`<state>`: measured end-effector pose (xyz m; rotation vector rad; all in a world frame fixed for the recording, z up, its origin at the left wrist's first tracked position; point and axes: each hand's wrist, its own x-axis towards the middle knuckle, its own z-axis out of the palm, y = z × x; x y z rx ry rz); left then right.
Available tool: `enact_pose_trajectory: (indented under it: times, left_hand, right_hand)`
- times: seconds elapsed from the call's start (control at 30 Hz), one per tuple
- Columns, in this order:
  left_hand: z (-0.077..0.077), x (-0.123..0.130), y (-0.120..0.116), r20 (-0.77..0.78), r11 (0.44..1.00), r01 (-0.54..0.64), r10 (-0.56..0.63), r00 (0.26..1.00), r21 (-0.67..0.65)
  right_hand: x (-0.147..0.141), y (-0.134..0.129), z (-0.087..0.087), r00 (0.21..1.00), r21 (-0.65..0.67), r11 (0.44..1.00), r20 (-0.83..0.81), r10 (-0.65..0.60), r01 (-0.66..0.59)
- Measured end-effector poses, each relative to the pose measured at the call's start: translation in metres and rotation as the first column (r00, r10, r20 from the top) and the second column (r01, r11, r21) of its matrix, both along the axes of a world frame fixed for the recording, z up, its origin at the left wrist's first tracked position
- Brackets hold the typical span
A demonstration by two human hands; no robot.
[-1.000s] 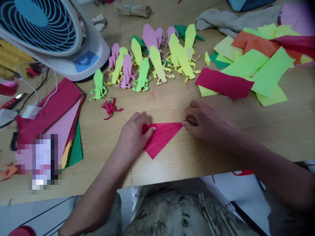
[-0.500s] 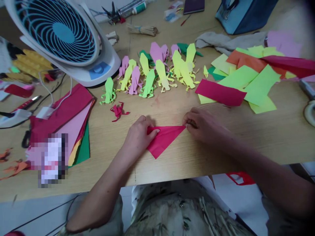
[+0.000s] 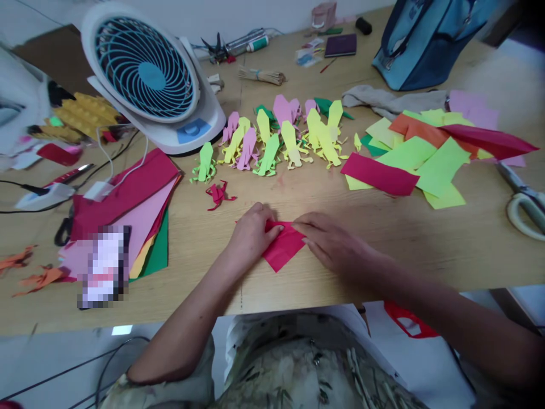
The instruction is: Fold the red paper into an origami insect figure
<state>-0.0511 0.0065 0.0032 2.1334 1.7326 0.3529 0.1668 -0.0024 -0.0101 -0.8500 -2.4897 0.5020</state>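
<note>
A red paper [image 3: 281,253], folded to a downward-pointing triangle, lies on the wooden table between my hands. My left hand [image 3: 255,230] pinches its upper left part, thumb on top. On the right corner rest the closed fingers of my right hand [image 3: 326,238], which cover that corner. Just beyond my left hand sits a small folded red paper figure [image 3: 218,195]. Several folded figures in yellow, green and pink stand in a group farther back, among them a light green one [image 3: 205,163].
A white fan [image 3: 166,85] stands at the back left, above stacked coloured paper [image 3: 123,187] and a phone [image 3: 104,267]. Loose sheets [image 3: 404,153] and scissors [image 3: 523,199] lie right. A blue bag [image 3: 421,45] is behind.
My right hand has moved left from the paper's right tip and now lies over that side, with the tip hidden. My left hand keeps its hold. The view has shifted.
</note>
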Motion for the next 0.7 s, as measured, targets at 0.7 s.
enact_pose_trajectory:
  times: [0.7]
  left_hand:
    - [0.003,-0.019,-0.013,0.118,0.995,-0.100,0.102,0.988,-0.026]
  right_hand:
    - [-0.003,0.002,-0.021,0.987,0.097,0.990,0.134,0.088,-0.101]
